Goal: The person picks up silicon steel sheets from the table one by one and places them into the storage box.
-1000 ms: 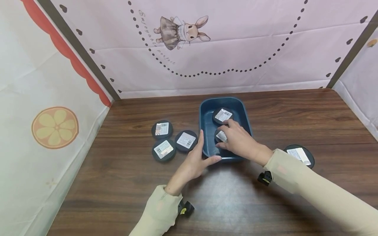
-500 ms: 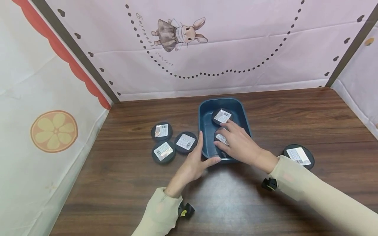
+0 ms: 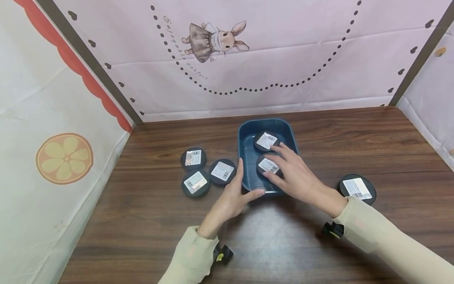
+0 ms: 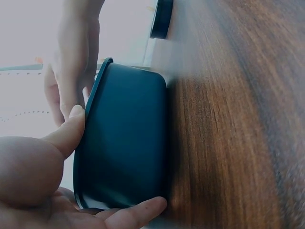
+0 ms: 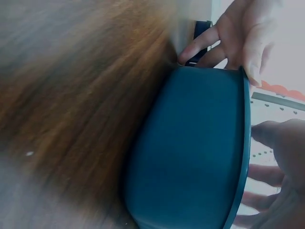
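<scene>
My left hand (image 3: 230, 197) holds the near left corner of a blue plastic bin (image 3: 250, 177), thumb on its rim and fingers along its side, as the left wrist view shows on the bin's outer wall (image 4: 126, 138). Over the bin's near half, my right hand (image 3: 296, 175) spreads its fingers loosely. Beneath those fingertips lies a flat round black container (image 3: 268, 165) with a white barcode label. A second round container (image 3: 266, 141) lies beyond it, at the bin's far end. In the right wrist view the bin's wall (image 5: 190, 148) hides both containers.
Three similar black discs lie left of the bin: a far one (image 3: 193, 158), a near one (image 3: 196, 183) and one close to my left fingers (image 3: 222, 172). Another disc (image 3: 357, 188) is at the right, partly behind my right sleeve. Printed cloth walls (image 3: 283, 51) border the wooden table (image 3: 142, 205).
My right hand has loosened its hold on the nearer container and drawn back slightly to the right, leaving the container in the bin with its label showing. The left hand has stayed put.
</scene>
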Available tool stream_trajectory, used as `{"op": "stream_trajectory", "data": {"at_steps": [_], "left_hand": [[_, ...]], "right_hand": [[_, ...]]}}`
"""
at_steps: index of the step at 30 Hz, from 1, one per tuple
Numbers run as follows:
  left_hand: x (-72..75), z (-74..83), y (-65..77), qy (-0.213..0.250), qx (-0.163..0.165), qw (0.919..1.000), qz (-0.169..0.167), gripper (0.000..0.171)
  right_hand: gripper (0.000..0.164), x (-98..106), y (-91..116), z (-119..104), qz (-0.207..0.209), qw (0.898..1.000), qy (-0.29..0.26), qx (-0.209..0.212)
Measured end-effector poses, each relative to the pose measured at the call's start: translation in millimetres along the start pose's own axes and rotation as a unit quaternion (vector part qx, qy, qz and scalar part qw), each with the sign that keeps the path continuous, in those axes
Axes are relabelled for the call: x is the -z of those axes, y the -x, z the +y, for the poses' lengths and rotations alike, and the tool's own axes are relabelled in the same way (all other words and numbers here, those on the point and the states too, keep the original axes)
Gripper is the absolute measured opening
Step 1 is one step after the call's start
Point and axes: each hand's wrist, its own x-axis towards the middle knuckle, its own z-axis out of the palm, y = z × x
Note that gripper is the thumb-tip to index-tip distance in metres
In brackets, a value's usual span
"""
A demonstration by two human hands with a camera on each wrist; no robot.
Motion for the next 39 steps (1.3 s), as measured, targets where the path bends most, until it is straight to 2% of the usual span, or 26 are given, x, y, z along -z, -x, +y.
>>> {"op": "stream_trajectory", "data": {"at_steps": [8, 15, 24, 39], "left_hand": [[0.1, -0.6, 1.0, -0.006, -0.007, 0.9999, -0.006, 0.106], [0.5, -1.6, 2.6, -0.004, -0.007, 1.0, -0.006, 0.107], [1.6, -3.5, 3.6, -0.003, -0.007, 0.9999, -0.007, 0.106], [3.7, -4.9, 7.9, -0.004, -0.005, 1.0, -0.004, 0.106]], "right_hand": [[0.052, 3, 14, -4, 0.005, 1.0, 0.016, 0.004], [0.06, 7, 30, -5, -0.003, 0.999, 0.045, 0.01], [0.061, 6, 42, -3, 0.05, 0.996, 0.057, 0.053], [0.06, 6, 58, -3, 0.026, 0.997, 0.061, 0.029]]}}
